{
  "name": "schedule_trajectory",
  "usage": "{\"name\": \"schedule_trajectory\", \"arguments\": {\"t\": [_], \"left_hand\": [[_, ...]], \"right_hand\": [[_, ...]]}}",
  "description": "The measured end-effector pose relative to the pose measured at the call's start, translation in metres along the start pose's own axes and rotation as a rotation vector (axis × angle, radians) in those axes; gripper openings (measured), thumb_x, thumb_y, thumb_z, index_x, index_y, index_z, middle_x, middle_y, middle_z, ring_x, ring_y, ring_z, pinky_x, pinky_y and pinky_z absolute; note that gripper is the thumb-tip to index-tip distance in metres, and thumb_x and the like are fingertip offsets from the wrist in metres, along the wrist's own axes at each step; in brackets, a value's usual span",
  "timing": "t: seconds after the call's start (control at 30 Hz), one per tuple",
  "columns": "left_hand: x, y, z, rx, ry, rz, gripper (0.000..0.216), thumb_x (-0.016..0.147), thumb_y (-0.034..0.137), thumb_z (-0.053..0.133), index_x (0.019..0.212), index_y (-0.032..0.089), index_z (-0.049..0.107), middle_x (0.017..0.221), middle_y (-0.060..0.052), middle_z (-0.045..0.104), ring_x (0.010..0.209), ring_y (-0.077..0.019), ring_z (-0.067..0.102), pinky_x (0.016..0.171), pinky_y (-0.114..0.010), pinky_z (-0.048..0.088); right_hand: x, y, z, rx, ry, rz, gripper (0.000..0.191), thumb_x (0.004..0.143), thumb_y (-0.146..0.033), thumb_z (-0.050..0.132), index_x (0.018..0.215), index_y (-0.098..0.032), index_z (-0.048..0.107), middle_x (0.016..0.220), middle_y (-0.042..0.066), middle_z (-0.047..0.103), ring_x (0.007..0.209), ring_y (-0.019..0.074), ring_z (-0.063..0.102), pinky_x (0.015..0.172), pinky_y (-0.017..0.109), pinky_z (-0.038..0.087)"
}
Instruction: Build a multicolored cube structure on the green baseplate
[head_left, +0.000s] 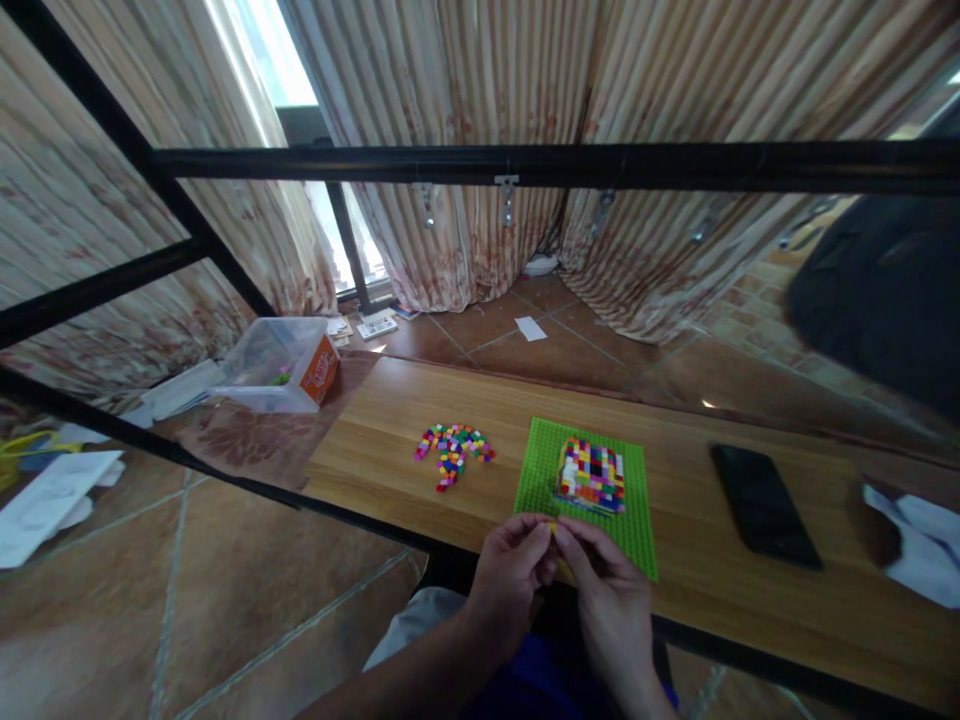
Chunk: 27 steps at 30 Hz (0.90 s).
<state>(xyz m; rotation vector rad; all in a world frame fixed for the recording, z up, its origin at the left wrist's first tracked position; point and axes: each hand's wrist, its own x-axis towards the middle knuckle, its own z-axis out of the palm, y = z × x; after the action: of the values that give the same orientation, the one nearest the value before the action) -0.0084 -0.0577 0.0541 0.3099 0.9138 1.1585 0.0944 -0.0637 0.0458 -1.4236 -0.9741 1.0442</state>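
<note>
A small yellow-orange brick (552, 527) is pinched between the fingertips of both hands at the table's near edge. My left hand (517, 555) is closed on it from the left, and my right hand (604, 565) from the right. Just beyond them lies a green baseplate (541, 455), partly covered by my right hand. On the plate stands a block of many-coloured small bricks (592, 472), built up in layers. Left of the plate, a pile of loose coloured bricks (452, 450) is spread over the wooden table (375, 425).
A black phone (766, 505) lies on the table's right side, with white papers (919, 545) at the far right. On the floor at left sits a clear plastic bin (274, 365). A black metal bar (525, 165) crosses above the table, with clips hanging from it.
</note>
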Motion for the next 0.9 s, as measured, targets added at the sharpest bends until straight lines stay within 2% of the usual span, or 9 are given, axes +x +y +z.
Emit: {"name": "schedule_trajectory", "arguments": {"t": [0.23, 0.37, 0.63, 0.73, 0.77, 0.8, 0.9], "left_hand": [[0.003, 0.002, -0.003, 0.114, -0.014, 0.051, 0.040, 0.060, 0.046, 0.087, 0.077, 0.015, 0.070, 0.057, 0.003, 0.058, 0.050, -0.0049, 0.045, 0.052, -0.019, 0.033], [0.006, 0.001, -0.003, 0.103, -0.007, 0.051, 0.038, 0.059, 0.045, 0.088, 0.076, 0.015, 0.071, 0.059, 0.002, 0.060, 0.050, -0.0048, 0.044, 0.052, -0.020, 0.034], [0.007, 0.006, 0.002, 0.180, -0.072, 0.029, 0.034, 0.061, 0.042, 0.086, 0.075, 0.015, 0.071, 0.061, 0.001, 0.061, 0.050, -0.0058, 0.046, 0.052, -0.021, 0.035], [0.013, 0.010, 0.001, 0.276, -0.074, 0.044, 0.034, 0.064, 0.044, 0.082, 0.077, 0.015, 0.070, 0.061, 0.002, 0.059, 0.052, -0.0070, 0.047, 0.053, -0.021, 0.036], [0.018, 0.012, -0.002, 0.324, -0.056, 0.068, 0.034, 0.065, 0.045, 0.081, 0.078, 0.015, 0.070, 0.060, 0.003, 0.057, 0.053, -0.0074, 0.047, 0.053, -0.021, 0.037], [0.023, 0.014, -0.006, 0.388, -0.034, 0.108, 0.034, 0.067, 0.046, 0.078, 0.078, 0.015, 0.069, 0.060, 0.003, 0.056, 0.054, -0.0079, 0.047, 0.054, -0.021, 0.037], [0.041, 0.023, -0.026, 0.569, 0.040, 0.279, 0.032, 0.068, 0.046, 0.074, 0.073, 0.015, 0.066, 0.060, 0.003, 0.055, 0.056, -0.0096, 0.047, 0.056, -0.023, 0.039]], "right_hand": [[0.002, -0.003, -0.002, 0.025, -0.032, 0.045, 0.025, 0.072, -0.046, 0.077, 0.087, -0.026, 0.079, 0.094, 0.004, 0.077, 0.089, 0.0235, 0.071, 0.082, 0.039, 0.057], [0.003, -0.001, -0.002, 0.095, 0.003, 0.099, 0.026, 0.069, -0.046, 0.079, 0.085, -0.025, 0.078, 0.087, 0.003, 0.077, 0.082, 0.0215, 0.070, 0.078, 0.036, 0.057], [0.004, -0.003, -0.014, 0.175, -0.068, 0.135, 0.025, 0.073, -0.045, 0.078, 0.083, -0.022, 0.077, 0.076, 0.002, 0.072, 0.071, 0.0160, 0.063, 0.069, 0.029, 0.052], [0.027, -0.007, -0.029, 0.108, 0.013, 0.059, 0.027, 0.072, -0.045, 0.078, 0.085, -0.021, 0.078, 0.075, 0.003, 0.072, 0.067, 0.0149, 0.060, 0.067, 0.029, 0.051], [0.040, -0.009, -0.036, 0.072, 0.084, 0.015, 0.030, 0.071, -0.046, 0.078, 0.087, -0.020, 0.078, 0.079, 0.004, 0.074, 0.070, 0.0163, 0.062, 0.069, 0.031, 0.051], [0.055, -0.011, -0.043, 0.036, 0.171, -0.037, 0.033, 0.069, -0.048, 0.078, 0.086, -0.020, 0.078, 0.082, 0.006, 0.075, 0.073, 0.0183, 0.064, 0.070, 0.032, 0.052], [0.099, -0.014, -0.061, -0.158, 0.254, -0.123, 0.034, 0.067, -0.049, 0.075, 0.078, -0.017, 0.077, 0.080, 0.008, 0.076, 0.076, 0.0227, 0.068, 0.072, 0.035, 0.053]]}}
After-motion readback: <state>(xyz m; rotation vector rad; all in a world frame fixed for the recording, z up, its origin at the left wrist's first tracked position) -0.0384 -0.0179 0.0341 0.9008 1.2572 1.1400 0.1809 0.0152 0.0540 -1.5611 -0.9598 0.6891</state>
